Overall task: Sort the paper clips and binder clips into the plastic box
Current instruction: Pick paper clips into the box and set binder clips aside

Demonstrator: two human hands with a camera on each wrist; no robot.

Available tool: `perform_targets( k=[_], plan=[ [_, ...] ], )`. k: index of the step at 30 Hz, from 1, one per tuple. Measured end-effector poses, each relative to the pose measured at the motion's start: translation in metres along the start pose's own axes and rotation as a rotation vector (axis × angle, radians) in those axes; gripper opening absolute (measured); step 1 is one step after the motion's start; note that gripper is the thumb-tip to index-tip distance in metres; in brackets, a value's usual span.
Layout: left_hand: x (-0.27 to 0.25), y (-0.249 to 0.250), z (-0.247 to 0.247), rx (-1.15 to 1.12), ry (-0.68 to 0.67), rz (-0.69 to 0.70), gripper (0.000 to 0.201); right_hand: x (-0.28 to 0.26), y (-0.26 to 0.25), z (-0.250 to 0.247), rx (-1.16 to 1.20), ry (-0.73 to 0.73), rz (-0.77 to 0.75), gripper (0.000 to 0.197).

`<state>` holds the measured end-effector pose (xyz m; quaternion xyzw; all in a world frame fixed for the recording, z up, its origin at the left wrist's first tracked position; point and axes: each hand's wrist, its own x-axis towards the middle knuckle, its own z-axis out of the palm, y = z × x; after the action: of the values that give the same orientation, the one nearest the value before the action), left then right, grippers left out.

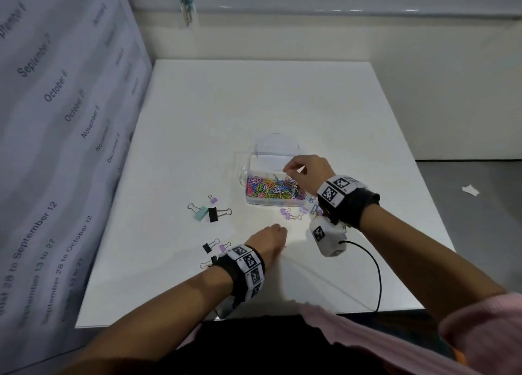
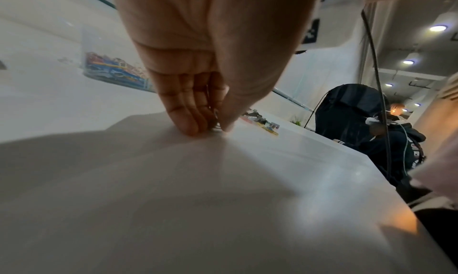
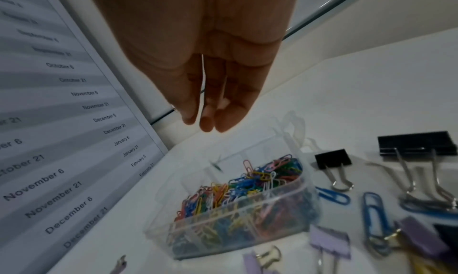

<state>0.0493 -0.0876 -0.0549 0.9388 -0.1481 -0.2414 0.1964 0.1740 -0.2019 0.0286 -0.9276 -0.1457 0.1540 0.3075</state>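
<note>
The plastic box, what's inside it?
The plastic box has a heap of colourful paper clips in its near compartment. The right hand hovers above, hiding part of the far compartment, which otherwise looks nearly empty.

The scene is evenly lit from above, and the white worktop [image 1: 254, 106] is rendered bright in the head view, with a glare patch near its front. Soft shadows are cast beneath both forearms. Straight edges are bowed by wide-angle distortion, and the printed calendar sheet [image 1: 56, 120] is smeared toward the frame edge. In the left wrist view, a broad grey shadow is thrown across the worktop, ceiling lamps [image 2: 437, 27] are blown out, and an orange reflection is seen. The right wrist view is softened by blur, and the nearest clips are out of focus.
</note>
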Motion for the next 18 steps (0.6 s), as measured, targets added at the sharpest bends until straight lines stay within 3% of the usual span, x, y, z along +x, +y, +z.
perform_targets(
  k=[3,7,13,18],
  plan=[
    [0.003,-0.004,-0.014,-0.219,-0.050,-0.081,0.011,-0.001,0.016,0.004,-0.004,0.055,0.056,0.023],
    [0.014,-0.020,-0.042,-0.458,0.074,-0.146,0.013,-0.013,0.051,0.012,-0.001,0.131,0.169,0.021],
    [0.036,-0.032,-0.095,-0.432,0.360,-0.158,0.014,-0.032,0.085,0.018,-0.110,-0.017,0.254,0.017],
    [0.049,-0.038,-0.096,-0.156,0.360,-0.152,0.021,-0.033,0.089,0.024,-0.252,-0.115,0.190,0.022]
  ],
)
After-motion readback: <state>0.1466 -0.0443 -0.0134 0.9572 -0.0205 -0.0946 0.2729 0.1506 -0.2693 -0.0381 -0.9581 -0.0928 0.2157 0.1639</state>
